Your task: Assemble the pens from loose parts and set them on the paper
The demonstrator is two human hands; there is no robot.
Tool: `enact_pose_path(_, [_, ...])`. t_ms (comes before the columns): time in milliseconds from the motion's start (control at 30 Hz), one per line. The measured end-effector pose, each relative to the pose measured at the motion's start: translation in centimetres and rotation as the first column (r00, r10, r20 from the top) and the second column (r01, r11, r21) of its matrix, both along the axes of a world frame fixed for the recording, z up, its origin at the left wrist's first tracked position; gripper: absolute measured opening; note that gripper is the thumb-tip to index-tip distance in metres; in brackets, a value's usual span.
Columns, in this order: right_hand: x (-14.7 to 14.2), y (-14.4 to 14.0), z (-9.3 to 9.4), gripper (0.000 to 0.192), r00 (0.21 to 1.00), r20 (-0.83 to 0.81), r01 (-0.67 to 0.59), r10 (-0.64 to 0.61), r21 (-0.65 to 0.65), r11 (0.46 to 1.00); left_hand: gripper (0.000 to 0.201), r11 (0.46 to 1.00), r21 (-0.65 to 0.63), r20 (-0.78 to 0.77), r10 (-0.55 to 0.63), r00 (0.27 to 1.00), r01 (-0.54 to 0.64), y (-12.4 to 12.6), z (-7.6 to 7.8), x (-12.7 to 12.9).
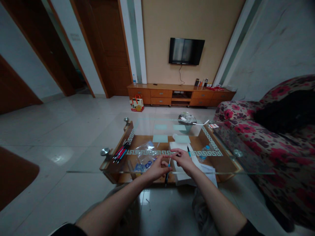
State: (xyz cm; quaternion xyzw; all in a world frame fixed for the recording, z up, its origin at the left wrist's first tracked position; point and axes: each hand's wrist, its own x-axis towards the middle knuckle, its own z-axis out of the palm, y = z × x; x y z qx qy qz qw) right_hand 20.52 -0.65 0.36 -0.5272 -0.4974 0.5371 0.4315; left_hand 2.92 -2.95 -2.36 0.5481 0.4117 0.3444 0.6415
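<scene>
Above the near part of the glass table (81, 165), my left hand (159, 168) pinches a pen (167, 178) between thumb and fingers. The pen stands roughly upright, with a dark lower part, a blue section and a thin pale tip. My right hand (184, 160) is bent over the pen's upper end, fingertips pinched near those of the left; whatever they grip is too small to make out. Another pen (189, 151), dark with blue, lies beyond my right hand on a white box (180, 177). At the table's left lies a bunch of red, blue and black pens (121, 152).
A clear plastic bag (145, 152) lies left of my hands. On the right are a bottle (206, 152) and papers (210, 173). A lined basket (185, 126) stands past the table's far side. A flowered sofa (246, 121) borders the right.
</scene>
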Motion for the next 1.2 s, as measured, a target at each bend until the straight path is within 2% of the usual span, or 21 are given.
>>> enact_pose_path(133, [-0.2, -0.1, -0.1, 0.045, 0.999, -0.013, -0.053, 0.052, -0.041, 0.998, 0.069, 0.999, 0.016, -0.001, 0.033, 0.999, -0.033, 0.2, 0.0, -0.1])
enact_pose_path(233, [-0.2, -0.2, -0.1, 0.045, 0.998, -0.028, -0.056, 0.055, -0.049, 0.997, 0.073, 0.999, 0.032, 0.031, 0.016, 0.999, -0.017, 0.0, 0.3, -0.1])
enact_pose_path(633, [-0.3, -0.4, 0.0, 0.043, 0.998, -0.038, -0.047, 0.045, -0.059, 0.997, 0.072, 0.999, 0.038, 0.053, -0.022, 0.998, 0.02, -0.1, 0.9, -0.1])
enact_pose_path(833, [-0.2, 0.6, -0.8, 0.038, 0.982, -0.164, 0.067, -0.091, -0.144, 0.987, 0.068, 1.0, -0.008, 0.071, -0.022, 0.997, 0.023, -0.1, 1.0, 0.0])
enact_pose_path(933, [0.0, 0.9, -1.2, 0.042, 0.966, -0.23, 0.074, -0.115, -0.18, 0.981, 0.068, 1.0, -0.018, 0.079, -0.02, 0.997, 0.022, -0.1, 0.9, 0.0])
enact_pose_path(1067, [0.6, 1.3, -1.4, 0.039, 0.965, -0.219, 0.115, -0.146, -0.147, 0.982, 0.067, 1.0, -0.024, 0.085, -0.015, 0.996, 0.017, -0.1, 0.7, 0.0])
enact_pose_path(1200, [2.7, 2.5, -1.7, 0.036, 0.952, -0.152, 0.257, -0.265, -0.074, 0.964, 0.066, 0.999, -0.041, 0.073, 0.01, 0.997, -0.007, -0.2, 1.0, -0.1])
